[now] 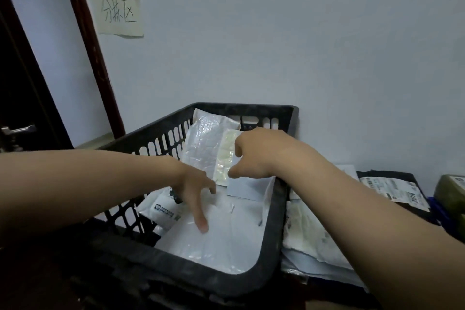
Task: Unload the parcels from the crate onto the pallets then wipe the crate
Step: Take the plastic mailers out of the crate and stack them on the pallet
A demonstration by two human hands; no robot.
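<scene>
The black crate stood by the wall, with parcels inside it. Our left hand was over the large white parcel, its grip wide, fingers spread and holding nothing. Our right hand hung above the yellowish bubble mailer, its grip also wide, thumb and fingers apart.

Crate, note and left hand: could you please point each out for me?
crate [239, 108]: head view, far rim.
note [120, 11]: head view, middle of the paper.
left hand [193, 190]: head view, back of the hand.
</scene>
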